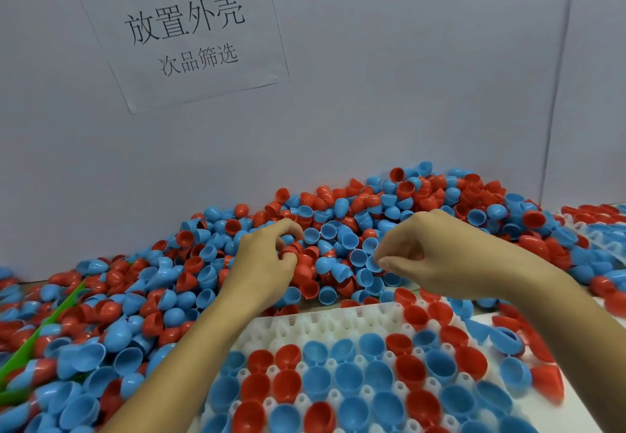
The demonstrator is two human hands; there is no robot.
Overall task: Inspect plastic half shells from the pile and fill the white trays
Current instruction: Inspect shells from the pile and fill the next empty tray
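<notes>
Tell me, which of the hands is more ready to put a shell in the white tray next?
Probably the left hand: its fingers already curl round a red plastic half shell from the pile. The right hand only pinches at the blue plastic shells, seemingly holding none. The white plastic tray has empty pockets along its far edge.

**A factory sorting station for plastic shells**

This looks like a hand-sorting bench in a small factory or assembly workshop, not a home or office. A huge loose pile of red and blue half shells — hundreds of identical moulded parts — is heaped against a plain white partition wall. A printed paper sign in Chinese characters is stuck to that wall, marking the workstation. On the surface nearest the camera lies a white moulded tray with rows of sockets, many already holding shells open side up, and a second filled tray sits at the far right — batch work, done by bare hands.
</notes>
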